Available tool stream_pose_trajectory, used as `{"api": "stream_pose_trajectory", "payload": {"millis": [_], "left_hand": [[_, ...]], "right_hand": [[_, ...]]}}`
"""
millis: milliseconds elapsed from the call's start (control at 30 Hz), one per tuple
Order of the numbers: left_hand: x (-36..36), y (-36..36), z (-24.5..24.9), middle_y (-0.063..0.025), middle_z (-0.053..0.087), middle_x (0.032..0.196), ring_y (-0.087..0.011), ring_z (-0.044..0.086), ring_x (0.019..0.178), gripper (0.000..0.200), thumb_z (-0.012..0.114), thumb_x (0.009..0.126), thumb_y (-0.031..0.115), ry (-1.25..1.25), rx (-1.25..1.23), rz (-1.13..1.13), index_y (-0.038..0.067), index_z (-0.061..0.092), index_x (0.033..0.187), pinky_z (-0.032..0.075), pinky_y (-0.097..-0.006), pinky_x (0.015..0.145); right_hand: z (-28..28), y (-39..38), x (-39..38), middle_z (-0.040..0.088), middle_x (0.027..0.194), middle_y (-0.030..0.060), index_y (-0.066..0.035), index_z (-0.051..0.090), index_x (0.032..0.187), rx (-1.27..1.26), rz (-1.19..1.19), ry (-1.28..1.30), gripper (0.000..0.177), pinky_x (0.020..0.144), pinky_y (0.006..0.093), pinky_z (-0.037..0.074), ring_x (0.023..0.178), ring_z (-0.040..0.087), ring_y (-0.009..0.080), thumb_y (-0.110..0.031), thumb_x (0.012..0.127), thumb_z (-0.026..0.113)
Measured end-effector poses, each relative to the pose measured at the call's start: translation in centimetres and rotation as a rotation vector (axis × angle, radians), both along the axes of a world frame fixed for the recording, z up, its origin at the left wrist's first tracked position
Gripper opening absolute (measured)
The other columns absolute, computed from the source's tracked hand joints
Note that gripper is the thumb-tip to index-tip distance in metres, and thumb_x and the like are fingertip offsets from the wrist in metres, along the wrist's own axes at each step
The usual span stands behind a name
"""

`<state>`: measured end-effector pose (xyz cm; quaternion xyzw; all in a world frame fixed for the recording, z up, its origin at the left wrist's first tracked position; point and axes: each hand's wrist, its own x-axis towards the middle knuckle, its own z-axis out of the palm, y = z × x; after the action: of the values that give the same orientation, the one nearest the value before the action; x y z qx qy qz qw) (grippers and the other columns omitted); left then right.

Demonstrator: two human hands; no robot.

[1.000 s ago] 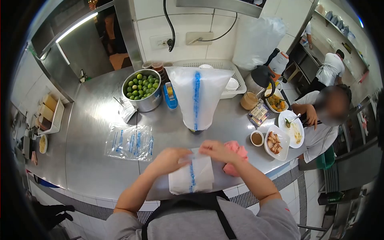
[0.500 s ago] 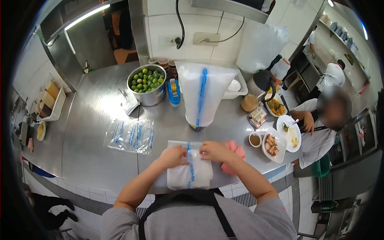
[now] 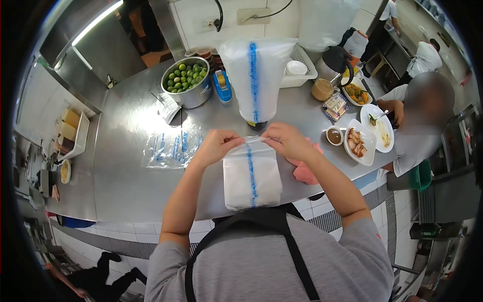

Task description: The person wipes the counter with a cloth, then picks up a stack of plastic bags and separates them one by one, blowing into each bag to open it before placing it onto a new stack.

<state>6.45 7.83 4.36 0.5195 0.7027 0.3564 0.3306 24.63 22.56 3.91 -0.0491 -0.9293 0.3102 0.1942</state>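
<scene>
A flat stack of white plastic bags (image 3: 236, 183) with a blue printed stripe lies at the table's front edge, close to my body. At the far edge of the stack, my left hand (image 3: 219, 145) pinches the plastic near the left corner. My right hand (image 3: 287, 141) pinches the same edge a little to the right, its fingertips closed on the thin film. Just beyond both hands stands a tall bundle of similar bags (image 3: 269, 80), slipped over something with a dark base. Beside my right forearm is a crumpled pink cloth (image 3: 305, 173).
A steel pot of green limes (image 3: 186, 83) and a blue tape dispenser (image 3: 222, 85) stand at the back. A see-through printed bag (image 3: 168, 151) lies left. Right are a sauce cup (image 3: 334, 136), a meat dish (image 3: 368, 152) and a white plate (image 3: 386, 132), with a person beside them.
Both hands have moved from the middle of the bag stack to its far edge, where they now pinch the film. The camera view has shifted and turned slightly.
</scene>
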Motion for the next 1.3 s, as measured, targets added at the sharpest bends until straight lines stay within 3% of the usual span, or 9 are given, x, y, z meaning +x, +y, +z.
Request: {"api": "stream_pose_trajectory", "payload": {"millis": [400, 567, 700, 800, 867, 967, 1067, 1133, 1300], "left_hand": [[0.2, 1.0, 1.5, -0.0005, 0.060, 0.066, -0.0039, 0.049, 0.058, 0.012, 0.064, 0.077, 0.009, -0.106, 0.255, 0.179, -0.001, 0.064, 0.083, 0.039, -0.0188, 0.052], [-0.1, 0.7, 4.7, -0.0008, 0.053, 0.057, -0.0052, 0.050, 0.056, 0.015, 0.072, 0.069, 0.011, 0.074, 0.205, 0.205, 0.000, 0.062, 0.071, 0.040, -0.0192, 0.052], [-1.8, 1.0, 5.5, 0.0003, 0.051, 0.058, -0.0057, 0.054, 0.061, 0.016, 0.073, 0.066, 0.007, 0.329, 0.427, -0.048, 0.002, 0.059, 0.069, 0.044, -0.0191, 0.056], [-1.9, 2.4, 5.8, -0.0016, 0.056, 0.066, -0.0070, 0.055, 0.065, 0.015, 0.071, 0.068, 0.002, 0.044, 0.915, -0.069, 0.003, 0.056, 0.071, 0.046, -0.0199, 0.058], [-0.8, 1.9, 6.1, -0.0030, 0.059, 0.070, -0.0081, 0.056, 0.065, 0.015, 0.069, 0.069, -0.001, -0.526, 0.592, 0.026, 0.002, 0.054, 0.070, 0.047, -0.0203, 0.061], [-0.6, 2.6, 6.1, -0.0041, 0.061, 0.073, -0.0071, 0.055, 0.064, 0.014, 0.068, 0.071, -0.001, -0.552, 0.511, 0.098, 0.002, 0.055, 0.074, 0.045, -0.0189, 0.059], [-0.5, 3.3, 5.4, -0.0020, 0.058, 0.071, -0.0057, 0.053, 0.063, 0.014, 0.067, 0.071, -0.002, -0.584, 0.421, 0.010, 0.002, 0.053, 0.071, 0.043, -0.0188, 0.058], [-0.1, 3.8, 5.5, 0.0000, 0.053, 0.069, -0.0063, 0.050, 0.064, 0.017, 0.066, 0.072, 0.003, -0.812, 0.595, -0.141, 0.003, 0.050, 0.066, 0.044, -0.0210, 0.062], [-2.3, 4.6, 7.8, 0.0001, 0.049, 0.068, -0.0082, 0.048, 0.064, 0.019, 0.060, 0.078, 0.011, -0.935, 0.714, -0.467, 0.004, 0.048, 0.065, 0.043, -0.0241, 0.063]], "right_hand": [[4.0, -1.4, 0.1, 0.056, 0.076, 0.0042, -0.003, 0.060, 0.082, -0.218, -0.072, 0.005, 0.017, 0.063, 0.0256, 0.043, 0.070, 0.054, 0.0159, -0.012, 0.070, 0.068], [3.0, 0.8, -1.2, 0.057, 0.074, 0.0035, -0.003, 0.062, 0.086, -0.008, -0.138, 0.119, 0.015, 0.057, 0.0246, 0.043, 0.061, 0.052, 0.0144, -0.011, 0.073, 0.066], [6.4, 0.8, -1.3, 0.058, 0.072, 0.0053, -0.004, 0.063, 0.089, -0.238, -0.134, 0.120, 0.013, 0.058, 0.0259, 0.043, 0.062, 0.053, 0.0148, -0.009, 0.077, 0.062], [7.6, 0.1, -1.5, 0.057, 0.072, 0.0052, -0.004, 0.063, 0.087, -0.428, -0.193, 0.011, 0.011, 0.061, 0.0277, 0.044, 0.067, 0.055, 0.0151, -0.010, 0.078, 0.061], [8.2, 0.2, -1.5, 0.057, 0.073, 0.0047, -0.004, 0.062, 0.087, -0.480, -0.235, -0.061, 0.010, 0.062, 0.0276, 0.044, 0.069, 0.055, 0.0139, -0.009, 0.078, 0.061], [8.0, 0.5, -1.8, 0.056, 0.072, 0.0039, -0.001, 0.059, 0.082, -0.084, 0.053, 0.428, 0.006, 0.063, 0.0258, 0.043, 0.073, 0.056, 0.0137, -0.004, 0.077, 0.060], [7.0, -0.2, -2.2, 0.054, 0.067, 0.0045, -0.002, 0.057, 0.079, -0.508, 0.331, 0.575, 0.003, 0.067, 0.0293, 0.044, 0.073, 0.055, 0.0162, -0.005, 0.079, 0.057], [6.2, 0.3, -1.8, 0.052, 0.066, 0.0040, -0.004, 0.053, 0.073, -1.213, 0.539, 0.513, 0.010, 0.063, 0.0285, 0.045, 0.066, 0.052, 0.0123, -0.008, 0.079, 0.061], [7.3, 2.9, -1.6, 0.051, 0.064, 0.0029, -0.004, 0.052, 0.071, -1.148, 0.215, 0.424, 0.010, 0.057, 0.0258, 0.044, 0.057, 0.049, 0.0105, -0.008, 0.079, 0.057]]}}
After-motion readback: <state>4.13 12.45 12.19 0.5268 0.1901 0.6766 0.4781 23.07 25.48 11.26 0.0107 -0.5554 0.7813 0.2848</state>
